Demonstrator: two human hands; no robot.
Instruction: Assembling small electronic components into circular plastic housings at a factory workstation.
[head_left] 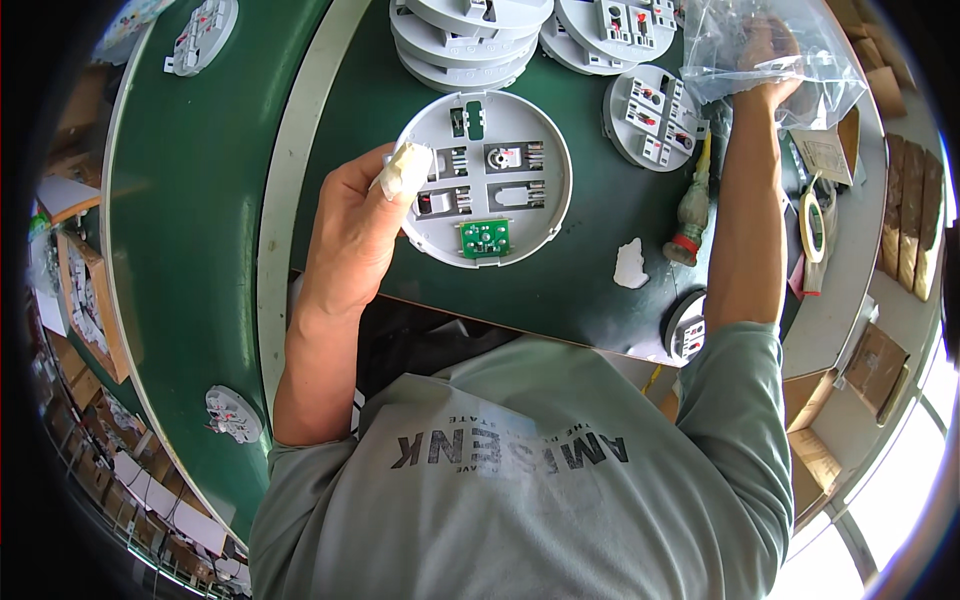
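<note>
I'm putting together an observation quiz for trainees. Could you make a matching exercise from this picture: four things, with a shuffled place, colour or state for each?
Column one:
1. Left hand
2. Right hand
3. Circuit board
4. Jagged scrap

Column two:
A. White, lying on the dark green tabletop
B. Gripping the rim of a round grey housing
C. Seen through a clear plastic bag
D. Green, inside the housing

Pairs: 1-B, 2-C, 3-D, 4-A
</note>
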